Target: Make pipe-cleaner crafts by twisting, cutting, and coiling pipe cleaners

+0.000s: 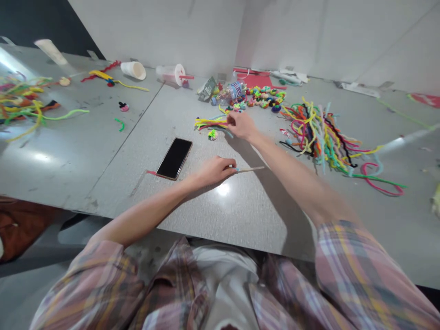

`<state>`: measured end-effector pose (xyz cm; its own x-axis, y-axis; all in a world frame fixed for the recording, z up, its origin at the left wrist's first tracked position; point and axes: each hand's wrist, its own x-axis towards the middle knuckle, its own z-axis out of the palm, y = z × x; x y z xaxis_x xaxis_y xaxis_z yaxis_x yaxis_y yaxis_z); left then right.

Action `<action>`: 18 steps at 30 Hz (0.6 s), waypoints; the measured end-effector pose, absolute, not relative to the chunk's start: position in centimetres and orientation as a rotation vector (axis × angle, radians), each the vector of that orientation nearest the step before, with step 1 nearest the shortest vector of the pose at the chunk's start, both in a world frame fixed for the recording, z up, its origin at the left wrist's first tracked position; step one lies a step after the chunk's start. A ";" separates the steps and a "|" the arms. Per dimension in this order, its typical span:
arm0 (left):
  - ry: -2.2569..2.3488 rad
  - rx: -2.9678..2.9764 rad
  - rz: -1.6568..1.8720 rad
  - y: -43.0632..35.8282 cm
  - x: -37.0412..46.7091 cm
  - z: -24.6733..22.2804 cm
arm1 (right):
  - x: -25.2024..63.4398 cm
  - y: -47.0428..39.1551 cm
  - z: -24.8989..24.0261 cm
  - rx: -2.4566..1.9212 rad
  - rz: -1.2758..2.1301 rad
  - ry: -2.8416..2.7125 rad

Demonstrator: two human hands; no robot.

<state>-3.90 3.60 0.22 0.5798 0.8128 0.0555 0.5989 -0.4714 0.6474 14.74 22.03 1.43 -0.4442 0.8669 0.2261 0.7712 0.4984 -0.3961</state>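
My left hand (220, 170) is closed in a pinch over the near part of the table. From its fingertips a thin pale stick (252, 169) points to the right, with a bit of light blue at the grip. Farther up, my right hand (242, 124) has its fingers curled round the right end of a small bundle of coloured pipe cleaners (209, 123); the fingers hide that end. Just below the bundle lies a small green and yellow fuzzy piece (212, 134). A black phone (174, 158) rests to the left of both hands.
A large heap of pipe cleaners (319, 133) spreads on the right, another pile (27, 103) on the far left. Along the back are a plastic bottle (233, 91), fuzzy coloured balls (266, 97), a lidded cup (170, 74) and a white paper cup (133, 70).
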 end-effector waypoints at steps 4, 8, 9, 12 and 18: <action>1.159 2.138 0.542 3.6 -3.8 0.3 | 16.7 19.6 4.2 -1.286 0.326 -2.208; 1.177 2.019 0.659 3.7 -3.6 0.1 | 19.6 14.9 6.3 -1.232 0.236 -1.981; 1.188 1.988 0.695 3.7 -3.6 0.1 | 20.2 13.3 6.3 -1.221 0.212 -1.928; 1.248 1.909 0.803 3.4 -3.3 0.4 | 21.9 8.2 5.0 -1.226 0.219 -1.827; 1.224 1.928 0.949 2.2 -2.6 0.8 | 23.7 1.6 -0.2 -1.288 0.476 -1.951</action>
